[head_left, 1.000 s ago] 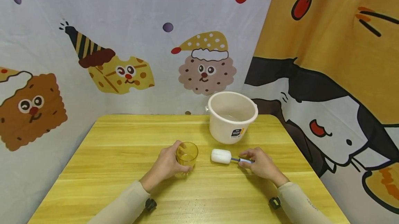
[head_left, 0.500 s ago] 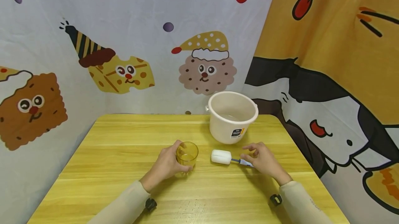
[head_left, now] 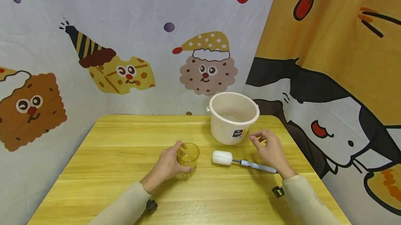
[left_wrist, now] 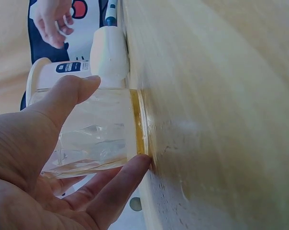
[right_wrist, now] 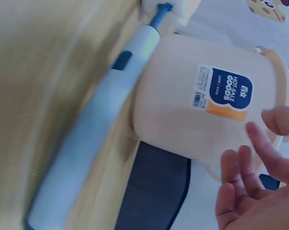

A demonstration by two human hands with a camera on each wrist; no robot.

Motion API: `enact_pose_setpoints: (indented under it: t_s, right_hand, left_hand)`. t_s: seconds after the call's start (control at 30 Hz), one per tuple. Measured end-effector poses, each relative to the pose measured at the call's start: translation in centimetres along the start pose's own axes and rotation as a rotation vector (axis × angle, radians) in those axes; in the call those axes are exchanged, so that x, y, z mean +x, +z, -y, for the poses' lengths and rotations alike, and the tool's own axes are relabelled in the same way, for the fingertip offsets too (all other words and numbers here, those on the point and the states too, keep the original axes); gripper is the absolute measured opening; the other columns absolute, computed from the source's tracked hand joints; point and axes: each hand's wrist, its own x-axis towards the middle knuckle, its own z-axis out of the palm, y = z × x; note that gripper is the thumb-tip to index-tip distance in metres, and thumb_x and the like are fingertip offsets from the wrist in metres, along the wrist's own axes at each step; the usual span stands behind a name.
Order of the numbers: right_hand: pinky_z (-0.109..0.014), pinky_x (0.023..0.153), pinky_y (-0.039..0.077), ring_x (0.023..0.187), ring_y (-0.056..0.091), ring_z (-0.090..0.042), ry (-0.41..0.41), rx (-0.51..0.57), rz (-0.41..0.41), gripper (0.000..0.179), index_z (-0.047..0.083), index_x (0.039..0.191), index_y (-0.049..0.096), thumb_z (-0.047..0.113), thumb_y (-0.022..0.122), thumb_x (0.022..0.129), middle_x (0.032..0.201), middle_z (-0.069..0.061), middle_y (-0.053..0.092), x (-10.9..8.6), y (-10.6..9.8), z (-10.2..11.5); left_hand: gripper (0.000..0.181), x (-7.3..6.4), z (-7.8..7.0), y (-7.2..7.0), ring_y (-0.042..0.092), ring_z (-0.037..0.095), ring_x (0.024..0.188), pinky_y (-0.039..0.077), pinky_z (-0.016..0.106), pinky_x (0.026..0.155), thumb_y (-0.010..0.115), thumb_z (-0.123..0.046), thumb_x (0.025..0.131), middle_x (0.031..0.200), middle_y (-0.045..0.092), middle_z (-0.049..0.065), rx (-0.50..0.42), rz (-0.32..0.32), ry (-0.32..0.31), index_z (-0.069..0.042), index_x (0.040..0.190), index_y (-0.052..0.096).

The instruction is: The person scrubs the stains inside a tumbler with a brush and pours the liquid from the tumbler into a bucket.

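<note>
My left hand [head_left: 167,163] grips a transparent amber drinking glass [head_left: 190,157] that stands upright on the wooden table. In the left wrist view, the thumb and fingers curl round the faceted wall of the glass [left_wrist: 94,139]. To the right of the glass lies a cup brush with a white sponge head [head_left: 222,157] and a light blue handle [head_left: 258,166]. Above the handle, beside the bucket, my right hand [head_left: 272,151] hovers with loosely bent fingers and nothing between them. The right wrist view shows these fingers [right_wrist: 259,148] apart from the brush handle [right_wrist: 94,127].
A cream bucket [head_left: 227,132] with a label stands behind the brush, near the table's back edge. Wooden tabletop [head_left: 125,141] stretches to the left and front. Cartoon-printed curtains [head_left: 131,19] hang behind and to the right. Small droplets dot the table's front.
My right hand has let go of the brush handle and moved up and slightly right, towards the bucket's side. The brush stays lying on the table. My left hand and the glass have not moved.
</note>
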Motion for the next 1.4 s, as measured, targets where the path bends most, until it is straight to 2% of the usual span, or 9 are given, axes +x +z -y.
enact_pose_setpoints:
  t_s: [0.13,0.3,0.43,0.5,0.67,0.7,0.8,1.1,1.4]
  right_hand:
    - [-0.033,0.084,0.052,0.095,0.071,-0.027,-0.013,-0.007,-0.12,0.012,0.005,0.103,0.079,0.014,0.08,0.112,0.104,-0.013,0.076,0.6,-0.2,0.1]
    - [-0.022,0.081,0.049,0.096,0.068,-0.024,-0.036,0.001,-0.193,0.016,0.006,0.105,0.075,0.018,0.075,0.115,0.107,-0.013,0.074,2.0,-0.5,0.3]
    - [-0.027,0.084,0.048,0.1,0.067,-0.028,-0.093,0.013,-0.213,0.017,0.004,0.109,0.075,0.019,0.073,0.117,0.111,-0.015,0.072,3.6,-0.6,0.3]
    - [-0.032,0.087,0.049,0.102,0.068,-0.03,-0.125,0.015,-0.223,0.016,0.003,0.11,0.076,0.018,0.074,0.116,0.113,-0.016,0.071,4.4,-0.6,0.4]
    - [-0.044,0.094,0.052,0.107,0.069,-0.035,-0.182,0.026,-0.232,0.015,0.001,0.114,0.077,0.016,0.075,0.114,0.118,-0.019,0.069,6.0,-0.5,0.5]
    - [-0.045,0.096,0.052,0.109,0.069,-0.036,-0.19,0.029,-0.227,0.015,0.001,0.116,0.078,0.016,0.075,0.114,0.121,-0.02,0.069,6.3,-0.5,0.5]
    - [-0.051,0.102,0.049,0.116,0.065,-0.041,-0.211,0.031,-0.206,0.019,0.0,0.122,0.079,0.017,0.075,0.115,0.131,-0.024,0.067,7.4,-0.5,0.3]
    - [-0.079,0.124,0.03,0.158,0.046,-0.055,-0.176,0.023,-0.06,0.045,0.002,0.151,0.071,0.035,0.06,0.123,0.17,-0.028,0.054,10.2,-0.7,-0.8]
    - [-0.078,0.14,0.017,0.176,0.028,-0.053,-0.107,-0.099,0.16,0.072,0.006,0.174,0.051,0.057,0.045,0.124,0.189,-0.026,0.033,13.1,-1.4,-1.0]
  left_hand:
    - [0.084,0.0,0.0,0.0,0.082,0.033,0.109,0.072,0.051,0.092,0.115,-0.031,0.072,0.119,0.085,0.015,0.002,0.0,0.005,-0.015,0.138,0.067]
    - [0.083,0.1,0.1,0.1,0.082,0.034,0.11,0.072,0.051,0.093,0.115,-0.032,0.072,0.12,0.085,0.015,0.003,0.003,0.008,-0.015,0.138,0.067]
    - [0.081,0.1,0.3,0.2,0.082,0.035,0.108,0.072,0.052,0.091,0.113,-0.031,0.074,0.119,0.084,0.016,-0.006,-0.004,0.038,-0.014,0.138,0.066]
    - [0.08,0.2,1.1,0.6,0.081,0.033,0.107,0.071,0.049,0.089,0.112,-0.034,0.077,0.118,0.084,0.015,-0.009,-0.018,0.087,-0.014,0.138,0.065]
    - [0.079,0.3,1.1,0.7,0.081,0.032,0.107,0.072,0.049,0.089,0.112,-0.033,0.076,0.118,0.085,0.014,-0.013,-0.017,0.074,-0.015,0.138,0.065]
    - [0.079,0.1,0.4,0.3,0.081,0.034,0.107,0.072,0.051,0.09,0.113,-0.029,0.074,0.118,0.085,0.015,-0.013,-0.009,0.035,-0.014,0.136,0.066]
    - [0.081,0.2,0.4,0.4,0.081,0.032,0.109,0.072,0.05,0.092,0.114,-0.031,0.073,0.119,0.085,0.014,-0.001,-0.001,0.004,-0.015,0.137,0.067]
    - [0.083,0.2,0.3,0.4,0.081,0.031,0.11,0.071,0.048,0.093,0.115,-0.032,0.073,0.12,0.085,0.011,0.011,0.006,-0.01,-0.017,0.137,0.066]
    - [0.083,0.1,0.3,0.5,0.08,0.029,0.108,0.071,0.048,0.092,0.115,-0.032,0.073,0.118,0.084,0.012,0.013,0.005,-0.019,-0.016,0.138,0.067]
